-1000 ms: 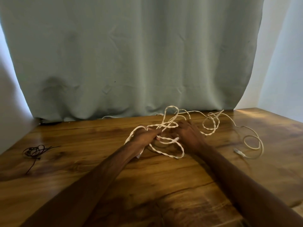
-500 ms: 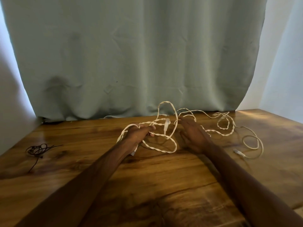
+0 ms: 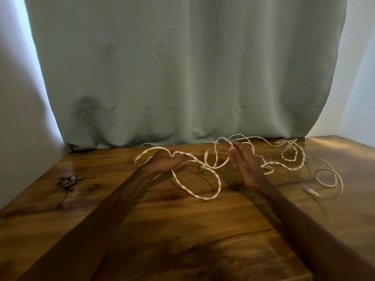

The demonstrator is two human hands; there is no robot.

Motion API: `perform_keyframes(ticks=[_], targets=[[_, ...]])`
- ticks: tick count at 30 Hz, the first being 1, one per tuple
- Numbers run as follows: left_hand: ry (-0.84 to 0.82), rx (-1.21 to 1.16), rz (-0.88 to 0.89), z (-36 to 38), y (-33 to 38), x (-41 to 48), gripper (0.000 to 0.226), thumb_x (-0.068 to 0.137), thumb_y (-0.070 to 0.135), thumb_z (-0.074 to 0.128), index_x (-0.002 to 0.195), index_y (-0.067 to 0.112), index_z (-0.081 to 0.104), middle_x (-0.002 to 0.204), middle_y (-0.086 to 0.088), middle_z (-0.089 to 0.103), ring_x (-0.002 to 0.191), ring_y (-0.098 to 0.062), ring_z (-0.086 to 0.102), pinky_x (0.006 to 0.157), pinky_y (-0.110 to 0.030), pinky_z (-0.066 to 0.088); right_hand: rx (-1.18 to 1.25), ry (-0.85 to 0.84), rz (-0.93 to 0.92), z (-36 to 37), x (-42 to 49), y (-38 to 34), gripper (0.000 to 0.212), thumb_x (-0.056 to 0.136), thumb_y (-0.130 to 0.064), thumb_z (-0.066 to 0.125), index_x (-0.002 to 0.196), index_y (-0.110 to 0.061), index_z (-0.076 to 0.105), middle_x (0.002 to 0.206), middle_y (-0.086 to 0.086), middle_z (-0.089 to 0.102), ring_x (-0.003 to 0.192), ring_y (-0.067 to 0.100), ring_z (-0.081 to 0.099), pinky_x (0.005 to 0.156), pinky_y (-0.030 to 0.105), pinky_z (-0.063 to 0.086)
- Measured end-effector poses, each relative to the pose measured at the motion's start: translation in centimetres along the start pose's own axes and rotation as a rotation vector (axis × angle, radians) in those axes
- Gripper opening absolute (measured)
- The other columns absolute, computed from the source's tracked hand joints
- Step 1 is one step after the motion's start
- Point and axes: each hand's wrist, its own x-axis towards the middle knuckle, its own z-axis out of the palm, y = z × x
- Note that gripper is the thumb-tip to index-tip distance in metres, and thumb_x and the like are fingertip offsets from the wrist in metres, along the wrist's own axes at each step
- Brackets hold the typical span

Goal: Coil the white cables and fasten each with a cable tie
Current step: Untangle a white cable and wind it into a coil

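A long white twisted cable (image 3: 205, 196) lies in loose loops across the wooden table (image 3: 182, 230). My left hand (image 3: 165, 162) is closed around a loop of it, with one loop arching to the left and another hanging down toward me. My right hand (image 3: 244, 161) is raised a little and pinches a strand of the same cable between fingertips near the far edge. More of the cable trails right into a small loop (image 3: 292, 155). A smoother white cable (image 3: 328, 179) with a plug end (image 3: 309, 190) lies at the right.
A small bundle of dark thin ties (image 3: 66, 182) lies on the table's left side. A pale green curtain (image 3: 182, 67) hangs behind the table's far edge. White walls stand at both sides.
My hands have drawn apart, left hand further left and right hand further right. The tangle between them has spread into wider loops, and one loop now lies nearer to me.
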Motion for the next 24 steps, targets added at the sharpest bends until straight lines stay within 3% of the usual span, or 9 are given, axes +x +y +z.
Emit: perform_keyframes(ticks=[3,6,10,12,14,17,20,22,24], targets=[[-0.052,0.026,-0.062,-0.7,-0.4,0.2,0.058,0.062,0.060,0.088,0.105,0.022,0.078,0.100,0.000,0.078,0.097,-0.021,0.074,0.091,-0.041,0.061,-0.352,0.006,-0.084,1.0,-0.1,0.1,0.057,0.106,-0.039,0.051,0.154,-0.011,0.040,0.156,0.010,0.045,0.145,0.024,0.041,0.120,0.047,0.033],[-0.118,0.007,-0.124,-1.0,-0.3,-0.4,0.044,0.069,0.051,0.085,0.094,0.015,0.080,0.079,-0.003,0.077,0.074,-0.019,0.073,0.076,-0.036,0.062,-0.460,0.052,-0.292,2.0,-0.5,-1.8,0.051,0.103,-0.045,0.045,0.143,-0.014,0.056,0.155,0.006,0.048,0.146,0.020,0.039,0.119,0.040,0.031],[-0.191,-0.119,-0.119,-1.1,0.0,-1.0,0.029,0.080,0.032,0.079,0.103,0.013,0.079,0.092,-0.008,0.079,0.083,-0.018,0.075,0.088,-0.040,0.061,-0.335,-0.194,-0.393,4.9,-2.0,-4.4,0.037,0.103,-0.044,0.054,0.130,-0.021,0.066,0.127,-0.009,0.067,0.116,0.001,0.058,0.099,0.020,0.045],[-0.272,-0.219,-0.107,-1.5,0.5,-1.4,0.025,0.087,0.019,0.075,0.111,0.012,0.076,0.099,-0.009,0.079,0.086,-0.020,0.075,0.086,-0.039,0.060,-0.405,-0.254,-0.411,6.3,-1.5,-4.6,0.033,0.102,-0.044,0.056,0.123,-0.021,0.068,0.114,-0.008,0.072,0.101,0.005,0.063,0.087,0.021,0.048],[-0.394,-0.278,-0.117,-1.8,1.0,-2.0,0.022,0.094,0.009,0.068,0.115,0.010,0.073,0.102,-0.010,0.078,0.085,-0.020,0.072,0.089,-0.044,0.058,-0.439,-0.233,-0.450,7.1,-0.4,-4.4,0.038,0.101,-0.045,0.050,0.101,-0.016,0.073,0.090,-0.002,0.074,0.079,0.010,0.064,0.072,0.031,0.049],[-0.515,-0.281,-0.094,-2.5,0.9,-2.0,0.031,0.099,0.012,0.061,0.129,0.012,0.068,0.120,-0.010,0.075,0.097,-0.025,0.068,0.103,-0.053,0.053,-0.372,-0.169,-0.385,7.2,2.0,-4.2,0.036,0.102,-0.033,0.051,0.085,-0.011,0.075,0.069,-0.006,0.068,0.063,0.004,0.061,0.063,0.028,0.045],[-0.409,-0.329,-0.012,-3.4,0.6,-1.5,0.026,0.095,0.013,0.067,0.120,0.011,0.074,0.120,-0.012,0.074,0.095,-0.024,0.068,0.094,-0.047,0.054,-0.311,-0.144,-0.229,7.7,3.5,-4.2,0.028,0.104,-0.021,0.056,0.090,-0.011,0.078,0.065,-0.004,0.071,0.054,0.001,0.063,0.062,0.026,0.049],[-0.303,-0.382,0.019,-3.8,0.1,-1.2,0.022,0.100,0.014,0.062,0.118,0.008,0.073,0.115,-0.013,0.076,0.090,-0.022,0.071,0.080,-0.036,0.056,-0.299,-0.104,-0.147,8.2,3.7,-3.7,0.027,0.104,-0.019,0.056,0.089,-0.012,0.077,0.062,-0.007,0.070,0.052,-0.002,0.062,0.059,0.017,0.045],[-0.242,-0.408,0.016,-4.0,-1.0,-0.6,0.026,0.105,0.021,0.056,0.118,0.005,0.073,0.113,-0.014,0.076,0.096,-0.023,0.073,0.079,-0.032,0.059,-0.343,-0.049,-0.131,8.6,3.4,-3.1,0.028,0.105,-0.018,0.052,0.087,-0.018,0.073,0.060,-0.014,0.066,0.057,-0.011,0.061,0.062,0.011,0.043]])
